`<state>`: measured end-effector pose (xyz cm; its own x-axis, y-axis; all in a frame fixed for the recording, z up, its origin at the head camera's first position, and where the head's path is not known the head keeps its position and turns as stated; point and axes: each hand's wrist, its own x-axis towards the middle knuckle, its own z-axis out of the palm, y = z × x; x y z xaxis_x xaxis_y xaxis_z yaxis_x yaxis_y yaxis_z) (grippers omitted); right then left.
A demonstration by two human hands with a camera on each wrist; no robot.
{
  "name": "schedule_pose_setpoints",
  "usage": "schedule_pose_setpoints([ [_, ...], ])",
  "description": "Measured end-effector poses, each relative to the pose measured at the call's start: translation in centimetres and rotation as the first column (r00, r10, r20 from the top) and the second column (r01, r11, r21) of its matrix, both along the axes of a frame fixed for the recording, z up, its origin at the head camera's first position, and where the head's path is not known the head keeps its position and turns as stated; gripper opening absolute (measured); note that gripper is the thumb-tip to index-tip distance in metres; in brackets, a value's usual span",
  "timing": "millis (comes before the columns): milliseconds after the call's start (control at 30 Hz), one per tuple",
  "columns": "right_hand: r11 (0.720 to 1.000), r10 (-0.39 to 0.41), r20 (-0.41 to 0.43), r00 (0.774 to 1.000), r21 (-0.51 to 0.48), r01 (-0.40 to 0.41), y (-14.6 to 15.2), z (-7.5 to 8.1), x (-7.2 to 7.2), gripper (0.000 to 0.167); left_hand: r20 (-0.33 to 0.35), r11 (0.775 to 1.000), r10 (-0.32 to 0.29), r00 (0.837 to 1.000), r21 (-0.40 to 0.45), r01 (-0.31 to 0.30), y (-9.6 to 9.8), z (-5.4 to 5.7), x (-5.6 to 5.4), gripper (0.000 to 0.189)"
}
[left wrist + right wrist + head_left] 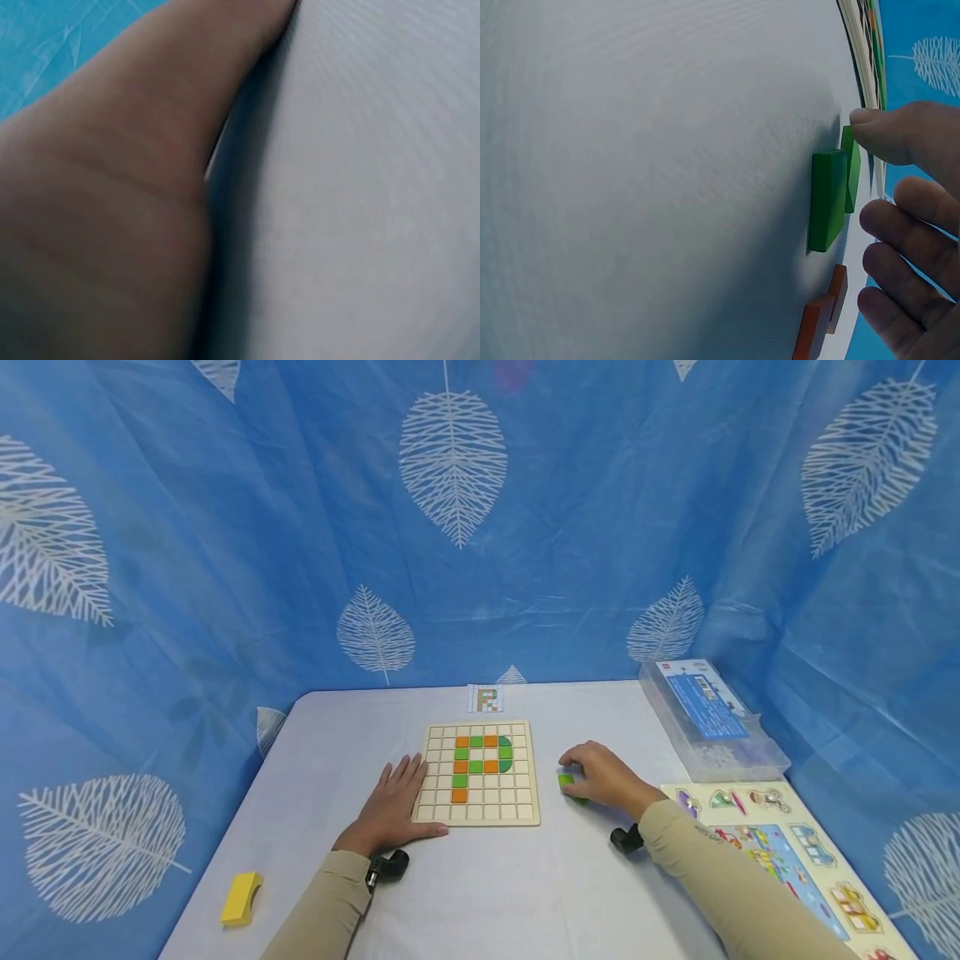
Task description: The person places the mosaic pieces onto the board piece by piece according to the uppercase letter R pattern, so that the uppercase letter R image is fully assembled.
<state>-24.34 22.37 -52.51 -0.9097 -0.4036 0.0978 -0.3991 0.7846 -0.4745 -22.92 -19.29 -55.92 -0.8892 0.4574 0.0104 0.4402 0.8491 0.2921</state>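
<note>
A pale wooden grid board [517, 793] lies on the table, with orange and green tiles on it forming a P. My left hand [393, 802] rests flat at its left edge, fingers straight, thumb by the lower left corner; in the left wrist view only a blurred part of the hand [142, 135] shows. To the right of the board, my right hand [603, 777] hovers over loose green blocks [829, 199]. Its thumb [889, 129] is at the top of the farther one, contact unclear, and its fingers are loosely bent. Two orange-red blocks [814, 330] stand nearby, hidden in the head view.
Behind the board lies a small printed pattern card [485, 698]. A clear plastic box [727, 756] with a blue label stands at the back right, and a picture puzzle board [795, 860] lies in front of it. A yellow arch block [240, 899] sits at the front left.
</note>
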Motion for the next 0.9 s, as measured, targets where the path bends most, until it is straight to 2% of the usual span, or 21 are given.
schedule_pose_setpoints([
  [267,1.000,-0.011,0.025,1.000,-0.006,0.011,-0.1,-0.3,0.0,0.034,-0.035,1.000,-0.005,0.999,0.018,0.005,-0.1,-0.5,0.0,0.130],
  [533,0.998,-0.034,-0.003,0.999,-0.058,0.033,-0.3,-0.8,0.3,0.025,-0.007,1.000,0.005,1.000,-0.016,-0.005,0.0,0.2,0.1,0.130],
  [900,0.989,-0.082,-0.027,0.996,-0.122,0.079,-1.7,-1.1,0.5,0.024,0.010,1.000,0.008,1.000,-0.028,-0.008,0.0,0.2,0.0,0.131],
])
